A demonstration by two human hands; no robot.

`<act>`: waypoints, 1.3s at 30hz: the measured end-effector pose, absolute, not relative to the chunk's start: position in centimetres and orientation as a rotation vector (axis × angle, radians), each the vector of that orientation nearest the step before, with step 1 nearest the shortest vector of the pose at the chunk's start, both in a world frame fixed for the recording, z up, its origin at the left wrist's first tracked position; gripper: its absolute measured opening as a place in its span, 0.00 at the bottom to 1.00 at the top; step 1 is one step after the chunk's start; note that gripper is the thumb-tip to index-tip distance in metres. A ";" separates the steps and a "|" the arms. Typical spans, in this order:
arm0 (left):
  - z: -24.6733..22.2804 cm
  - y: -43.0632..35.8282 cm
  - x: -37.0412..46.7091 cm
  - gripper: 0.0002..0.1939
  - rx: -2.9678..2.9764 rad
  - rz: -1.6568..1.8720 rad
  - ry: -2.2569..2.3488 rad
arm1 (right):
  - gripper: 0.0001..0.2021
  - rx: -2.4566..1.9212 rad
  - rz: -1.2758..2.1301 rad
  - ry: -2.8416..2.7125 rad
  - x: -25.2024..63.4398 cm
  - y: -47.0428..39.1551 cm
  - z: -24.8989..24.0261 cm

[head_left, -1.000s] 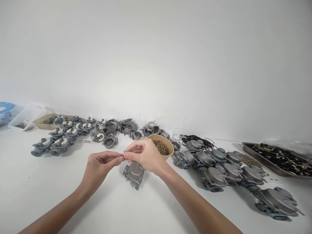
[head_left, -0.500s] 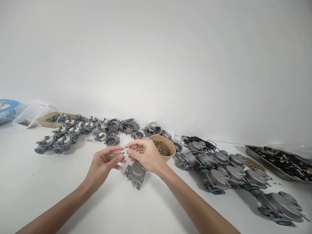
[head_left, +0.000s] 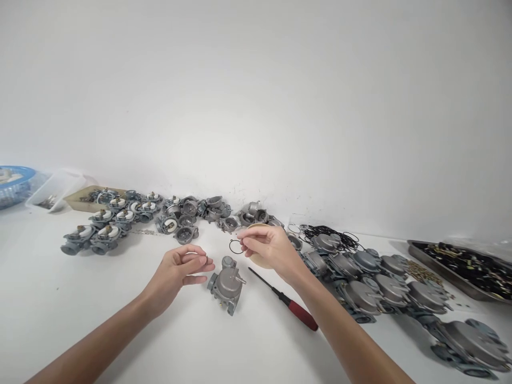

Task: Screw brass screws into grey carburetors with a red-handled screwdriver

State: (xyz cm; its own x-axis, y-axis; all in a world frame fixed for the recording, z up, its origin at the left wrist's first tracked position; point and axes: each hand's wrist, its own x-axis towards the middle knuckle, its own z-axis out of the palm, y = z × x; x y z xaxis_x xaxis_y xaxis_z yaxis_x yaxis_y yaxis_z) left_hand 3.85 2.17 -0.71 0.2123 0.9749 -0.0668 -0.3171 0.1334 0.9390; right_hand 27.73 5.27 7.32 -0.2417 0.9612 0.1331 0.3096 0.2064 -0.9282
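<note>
My left hand (head_left: 176, 272) is closed, with a small screw (head_left: 207, 259) pinched at its fingertips. Just right of it a grey carburetor (head_left: 230, 282) stands on the white table, its rounded bowl upward. My right hand (head_left: 269, 248) is held above and beyond the carburetor, thumb and fingers pressed together; what they hold, if anything, is too small to name. A thin black ring (head_left: 235, 246) shows at those fingertips, and I cannot tell whether they touch it. Behind this hand, a paper bowl (head_left: 261, 261) is mostly hidden. Below lies a screwdriver (head_left: 302, 316) with a red and black handle.
Carburetor bodies with white floats (head_left: 108, 232) stand at the left, near several loose float bowls (head_left: 186, 234). More carburetors (head_left: 362, 296) fill the right side. Black rings (head_left: 330, 234) lie in a heap behind them. A metal tray (head_left: 460, 282) holds dark parts.
My hands have drawn apart: the right moved right, over the bowl of screws, and now hides its contents. The black ring, the screwdriver and more of the carburetor have come into sight.
</note>
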 end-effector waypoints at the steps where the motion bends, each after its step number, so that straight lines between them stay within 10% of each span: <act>1: -0.8 2.2 3.8 0.21 0.996 1.124 0.868 | 0.11 -1.205 1.060 -1.695 28.4 5.1 6.9; 29: -1.7 1.3 4.1 0.08 1.858 0.965 1.061 | 0.08 -1.040 0.778 -2.037 30.7 2.3 0.0; 39: -2.6 1.5 4.2 0.06 1.926 1.048 1.051 | 0.08 -1.769 0.358 -2.263 33.9 3.2 3.1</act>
State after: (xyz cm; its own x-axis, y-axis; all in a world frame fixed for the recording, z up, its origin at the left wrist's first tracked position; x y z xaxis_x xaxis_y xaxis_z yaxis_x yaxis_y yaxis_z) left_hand 4.20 1.46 -2.59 0.3447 0.8829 0.3188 0.3214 -0.4301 0.8436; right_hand 33.90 3.19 3.06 -0.2336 0.9714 0.0424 0.9109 0.2339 -0.3399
